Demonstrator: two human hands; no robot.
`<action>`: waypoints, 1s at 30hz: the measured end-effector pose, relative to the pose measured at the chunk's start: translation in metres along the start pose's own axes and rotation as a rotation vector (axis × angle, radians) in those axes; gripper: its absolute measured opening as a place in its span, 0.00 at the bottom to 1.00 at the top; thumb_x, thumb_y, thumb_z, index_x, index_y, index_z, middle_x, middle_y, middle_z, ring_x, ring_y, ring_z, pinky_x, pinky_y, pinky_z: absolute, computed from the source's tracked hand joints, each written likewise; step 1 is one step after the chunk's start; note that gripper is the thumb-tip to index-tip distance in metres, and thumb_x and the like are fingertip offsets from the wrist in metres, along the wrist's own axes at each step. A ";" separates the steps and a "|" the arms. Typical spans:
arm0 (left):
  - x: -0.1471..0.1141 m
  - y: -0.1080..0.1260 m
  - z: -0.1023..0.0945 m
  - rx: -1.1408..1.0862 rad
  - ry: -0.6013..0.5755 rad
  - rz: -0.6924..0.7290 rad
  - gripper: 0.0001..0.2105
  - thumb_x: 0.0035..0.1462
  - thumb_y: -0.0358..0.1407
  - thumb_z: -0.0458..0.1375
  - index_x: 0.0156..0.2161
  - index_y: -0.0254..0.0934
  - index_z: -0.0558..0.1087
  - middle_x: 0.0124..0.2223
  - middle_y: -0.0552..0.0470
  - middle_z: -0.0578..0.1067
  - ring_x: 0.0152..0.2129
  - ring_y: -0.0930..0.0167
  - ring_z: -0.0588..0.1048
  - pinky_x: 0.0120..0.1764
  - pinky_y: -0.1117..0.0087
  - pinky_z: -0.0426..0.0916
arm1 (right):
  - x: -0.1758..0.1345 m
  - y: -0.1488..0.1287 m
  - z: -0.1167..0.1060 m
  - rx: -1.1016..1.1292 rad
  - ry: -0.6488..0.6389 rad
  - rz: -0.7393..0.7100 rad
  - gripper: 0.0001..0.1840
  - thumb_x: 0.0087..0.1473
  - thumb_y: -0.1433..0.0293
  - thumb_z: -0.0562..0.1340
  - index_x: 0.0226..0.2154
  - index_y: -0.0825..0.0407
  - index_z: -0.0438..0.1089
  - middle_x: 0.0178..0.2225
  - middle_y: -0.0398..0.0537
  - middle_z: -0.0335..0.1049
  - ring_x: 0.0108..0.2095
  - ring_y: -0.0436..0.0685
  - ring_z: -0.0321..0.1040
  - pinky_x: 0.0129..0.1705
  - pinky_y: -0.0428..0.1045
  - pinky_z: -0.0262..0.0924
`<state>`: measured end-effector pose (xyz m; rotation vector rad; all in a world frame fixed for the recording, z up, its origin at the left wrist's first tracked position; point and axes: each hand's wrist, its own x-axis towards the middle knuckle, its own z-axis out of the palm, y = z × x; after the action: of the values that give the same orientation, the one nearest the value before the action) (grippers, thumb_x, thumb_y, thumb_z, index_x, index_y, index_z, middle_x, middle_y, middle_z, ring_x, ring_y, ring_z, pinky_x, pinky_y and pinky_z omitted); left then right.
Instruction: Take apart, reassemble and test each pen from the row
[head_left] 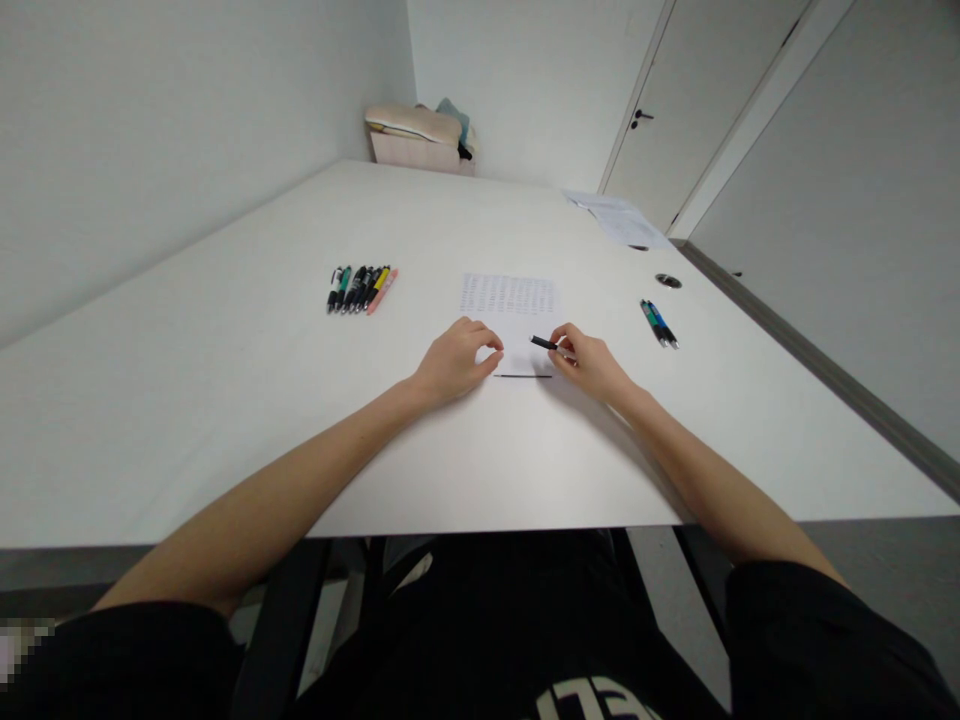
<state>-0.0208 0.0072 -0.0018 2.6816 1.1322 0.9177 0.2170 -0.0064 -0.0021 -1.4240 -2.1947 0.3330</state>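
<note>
My right hand is closed on a pen, whose black part sticks out to the left past the fingertips. To its left, my left hand rests over the sheet's left edge with thumb and forefinger curled into a pinch. Whatever may be between those fingertips is too small to make out. Below and between both hands lies a thin dark rod, like a pen refill, at the lower edge of a printed paper sheet. Rows of small print cover the sheet's upper part.
A row of several pens lies at the left on the white table. Two more pens lie at the right, near a round table insert. Loose papers are at the far right. Behind the table stands a box with cloths.
</note>
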 end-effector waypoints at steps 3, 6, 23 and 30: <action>0.001 0.000 -0.001 0.002 0.010 0.007 0.07 0.55 0.35 0.53 0.36 0.35 0.71 0.37 0.49 0.74 0.37 0.67 0.69 0.42 0.64 0.63 | -0.001 -0.006 0.003 -0.039 -0.019 -0.033 0.09 0.52 0.68 0.53 0.39 0.50 0.59 0.28 0.44 0.70 0.24 0.50 0.62 0.29 0.45 0.53; 0.002 0.001 -0.001 0.005 0.026 0.014 0.07 0.55 0.35 0.54 0.37 0.35 0.71 0.37 0.49 0.74 0.37 0.68 0.69 0.43 0.64 0.63 | -0.001 -0.013 0.005 -0.094 -0.022 -0.070 0.09 0.54 0.68 0.53 0.39 0.50 0.59 0.31 0.46 0.71 0.25 0.51 0.64 0.29 0.46 0.54; 0.001 0.013 -0.002 -0.013 -0.015 0.065 0.06 0.55 0.37 0.55 0.35 0.36 0.71 0.36 0.49 0.74 0.37 0.68 0.68 0.41 0.66 0.63 | -0.004 -0.033 0.003 -0.293 -0.002 -0.265 0.09 0.56 0.68 0.52 0.39 0.50 0.62 0.34 0.48 0.73 0.28 0.52 0.66 0.30 0.46 0.53; 0.001 0.014 -0.003 -0.022 0.025 0.047 0.06 0.55 0.37 0.55 0.34 0.37 0.72 0.35 0.50 0.75 0.37 0.68 0.68 0.41 0.66 0.63 | -0.005 -0.031 0.003 -0.269 -0.005 -0.248 0.10 0.56 0.67 0.52 0.42 0.49 0.61 0.35 0.47 0.73 0.30 0.53 0.68 0.31 0.47 0.55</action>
<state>-0.0131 -0.0025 0.0049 2.6977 1.0609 0.9675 0.1928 -0.0242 0.0078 -1.2590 -2.4578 -0.0480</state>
